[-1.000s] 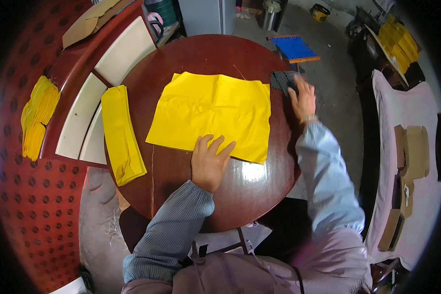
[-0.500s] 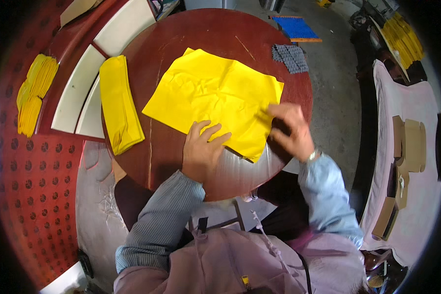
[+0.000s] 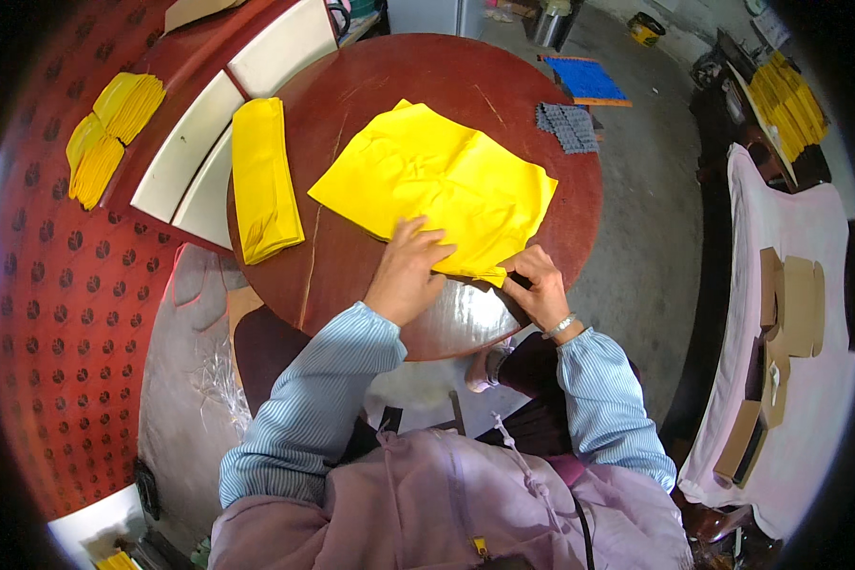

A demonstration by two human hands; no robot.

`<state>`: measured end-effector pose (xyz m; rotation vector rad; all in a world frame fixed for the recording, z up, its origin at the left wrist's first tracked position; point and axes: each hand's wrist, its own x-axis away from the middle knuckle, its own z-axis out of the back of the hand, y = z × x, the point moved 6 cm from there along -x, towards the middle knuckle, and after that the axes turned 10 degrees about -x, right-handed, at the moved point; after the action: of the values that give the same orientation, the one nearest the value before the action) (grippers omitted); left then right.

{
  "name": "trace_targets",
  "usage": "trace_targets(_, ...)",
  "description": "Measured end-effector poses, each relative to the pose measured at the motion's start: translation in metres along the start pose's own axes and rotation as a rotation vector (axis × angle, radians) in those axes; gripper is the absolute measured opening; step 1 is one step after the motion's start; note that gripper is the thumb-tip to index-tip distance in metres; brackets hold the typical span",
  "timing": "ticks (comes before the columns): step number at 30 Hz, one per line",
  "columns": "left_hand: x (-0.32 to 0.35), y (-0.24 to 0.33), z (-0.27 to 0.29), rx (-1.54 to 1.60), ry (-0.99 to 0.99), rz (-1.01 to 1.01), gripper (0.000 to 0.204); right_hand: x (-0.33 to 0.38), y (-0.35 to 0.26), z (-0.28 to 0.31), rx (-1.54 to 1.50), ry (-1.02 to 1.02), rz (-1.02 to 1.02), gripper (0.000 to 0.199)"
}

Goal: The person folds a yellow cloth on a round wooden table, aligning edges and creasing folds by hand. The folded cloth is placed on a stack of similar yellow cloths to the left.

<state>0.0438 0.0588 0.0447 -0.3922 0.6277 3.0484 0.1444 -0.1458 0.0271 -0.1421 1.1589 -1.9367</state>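
A wrinkled yellow cloth is spread at an angle on the round red-brown table. It looks like thin fabric; whether it is a single sheet or a sewn bag I cannot tell. My left hand rests on its near edge with the fingers apart. At the cloth's near right corner, my right hand pinches the edge between thumb and fingers. Left of the cloth lies a folded stack of yellow cloth, apart from both hands.
A grey textured cloth lies at the table's far right edge, near a blue mat. Folded yellow bundles sit on the red surface at left. Opened cardboard boxes rest on a pink-covered surface at right.
My right hand has come down and inward to the cloth's near right corner and closed on it. My left hand stays at the near edge. The view has shifted slightly.
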Motion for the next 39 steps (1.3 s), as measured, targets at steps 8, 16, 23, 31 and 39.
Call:
trace_targets(8,-0.001,0.025,-0.037,0.616,-0.102,0.177,0.061,0.002,-0.015,0.008,-0.063,-0.022,0.044,0.021)
trace_targets(16,0.002,0.016,-0.042,0.622,-0.131,0.082,0.05,0.0,-0.005,0.007,-0.275,-0.059,-0.164,0.02)
trace_targets(23,0.001,0.009,-0.043,0.636,-0.154,0.026,0.025,0.002,0.009,0.004,-0.311,-0.114,-0.41,0.016)
trace_targets(31,-0.001,0.012,-0.044,0.617,-0.047,0.158,0.018,0.002,0.006,0.003,-0.28,-0.085,-0.335,0.015)
trace_targets(39,-0.002,0.006,-0.055,0.767,-0.098,0.3,0.018,0.006,0.004,0.004,-0.299,-0.028,-0.268,0.016)
